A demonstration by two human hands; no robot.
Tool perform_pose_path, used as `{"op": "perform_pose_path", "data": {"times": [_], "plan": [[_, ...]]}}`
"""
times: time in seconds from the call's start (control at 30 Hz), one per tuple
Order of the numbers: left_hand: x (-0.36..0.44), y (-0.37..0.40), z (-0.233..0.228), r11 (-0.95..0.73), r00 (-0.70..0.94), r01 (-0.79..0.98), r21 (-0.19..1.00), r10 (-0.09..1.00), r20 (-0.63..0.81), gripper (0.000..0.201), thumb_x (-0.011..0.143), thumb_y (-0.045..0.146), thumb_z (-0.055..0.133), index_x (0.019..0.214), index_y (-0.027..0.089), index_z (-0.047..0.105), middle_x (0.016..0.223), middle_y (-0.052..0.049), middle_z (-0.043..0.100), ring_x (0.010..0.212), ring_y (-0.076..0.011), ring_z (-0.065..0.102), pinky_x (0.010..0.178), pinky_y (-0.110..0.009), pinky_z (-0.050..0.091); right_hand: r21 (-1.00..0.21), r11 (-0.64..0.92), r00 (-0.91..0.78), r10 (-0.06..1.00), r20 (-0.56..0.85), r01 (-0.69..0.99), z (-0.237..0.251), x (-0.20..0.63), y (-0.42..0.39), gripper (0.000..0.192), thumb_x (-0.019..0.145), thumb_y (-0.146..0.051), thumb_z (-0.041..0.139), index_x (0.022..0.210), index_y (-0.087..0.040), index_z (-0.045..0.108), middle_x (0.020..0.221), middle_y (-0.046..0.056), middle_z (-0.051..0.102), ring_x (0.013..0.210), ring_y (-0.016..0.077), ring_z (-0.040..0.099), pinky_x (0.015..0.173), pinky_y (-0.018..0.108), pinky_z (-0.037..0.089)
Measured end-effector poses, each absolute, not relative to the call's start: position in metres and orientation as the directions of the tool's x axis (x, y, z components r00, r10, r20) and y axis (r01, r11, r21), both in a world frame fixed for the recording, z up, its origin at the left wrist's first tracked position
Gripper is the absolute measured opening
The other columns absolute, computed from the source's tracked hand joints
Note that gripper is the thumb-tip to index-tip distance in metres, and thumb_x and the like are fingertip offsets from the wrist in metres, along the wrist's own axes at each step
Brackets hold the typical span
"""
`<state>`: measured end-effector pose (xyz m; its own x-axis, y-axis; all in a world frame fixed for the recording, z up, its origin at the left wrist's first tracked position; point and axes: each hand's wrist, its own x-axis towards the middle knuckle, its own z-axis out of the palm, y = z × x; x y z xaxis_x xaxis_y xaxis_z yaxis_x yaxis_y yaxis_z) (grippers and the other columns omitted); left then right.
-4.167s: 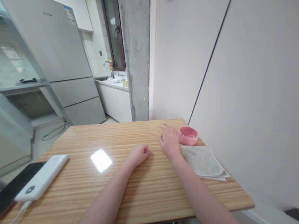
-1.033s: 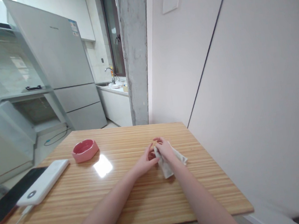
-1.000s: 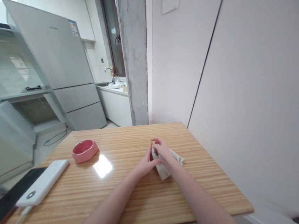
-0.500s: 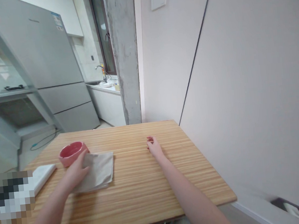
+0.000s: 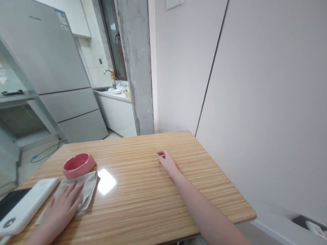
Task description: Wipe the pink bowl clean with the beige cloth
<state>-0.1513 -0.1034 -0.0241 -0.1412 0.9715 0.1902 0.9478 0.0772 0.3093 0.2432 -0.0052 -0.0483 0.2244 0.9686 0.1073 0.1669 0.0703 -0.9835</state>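
Observation:
My left hand [image 5: 64, 205] lies flat with fingers spread on a folded grey cloth [image 5: 90, 185], which rests on the wooden table [image 5: 136, 202]. The hand hides part of the cloth. Just beyond the cloth sits a pink ashtray [image 5: 79, 170] with notches in its rim. Farther right on the tabletop, my right hand [image 5: 167, 162] rests on its side, its fingers loosely bent with a gap between thumb and forefinger. Nothing is in it.
A white power bank-like slab [image 5: 25, 209] with a cable lies left of my left hand, beside a flat black object [image 5: 8, 205]. A pale wall [image 5: 266, 108] runs along the table's right side. Behind stand a fridge [image 5: 72, 104] and a sink counter [image 5: 116, 111].
My left hand has moved left and toward me with the cloth, and now lies flat on it beside the white slab. The right hand has stayed nearly in place.

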Motion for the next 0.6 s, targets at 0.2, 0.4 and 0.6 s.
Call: {"op": "perform_pose_path", "data": {"times": [0.2,0.4,0.6], "plan": [[-0.090,-0.082,0.011,-0.173,0.095,0.964,0.204,0.934,0.344,0.027,0.075,0.032,0.044,0.089,0.020,0.064,0.121,-0.014,0.058,0.112,-0.0314,0.054,0.097,-0.050,0.040,-0.983,0.108,0.199,0.970,0.138,0.151,-0.045,0.239,-0.005,0.014,0.066,-0.017,0.050,0.077,-0.021,0.058,0.079,-0.001,0.059,0.065,0.0110,0.053,0.066,0.026,0.046],[0.072,-0.054,0.020,-0.283,0.271,0.867,0.409,0.959,0.087,0.030,0.085,0.022,0.035,0.108,0.021,0.054,0.086,-0.006,0.068,0.081,-0.0191,0.064,0.074,-0.030,0.046,-0.996,0.048,0.025,0.999,0.046,-0.070,-0.048,0.231,-0.008,0.041,0.062,-0.012,0.048,0.100,-0.023,0.056,0.081,-0.002,0.060,0.061,0.0096,0.058,0.063,0.026,0.049],[0.137,-0.033,-0.005,-0.320,0.311,0.838,0.442,0.946,0.096,0.032,0.083,0.012,0.040,0.113,0.015,0.051,0.102,-0.016,0.066,0.091,-0.0245,0.064,0.077,-0.033,0.045,-0.960,0.259,-0.006,0.966,0.259,0.106,-0.045,0.234,-0.010,0.037,0.061,-0.007,0.043,0.087,-0.024,0.062,0.089,-0.001,0.065,0.091,0.0157,0.058,0.094,0.035,0.042]]}}
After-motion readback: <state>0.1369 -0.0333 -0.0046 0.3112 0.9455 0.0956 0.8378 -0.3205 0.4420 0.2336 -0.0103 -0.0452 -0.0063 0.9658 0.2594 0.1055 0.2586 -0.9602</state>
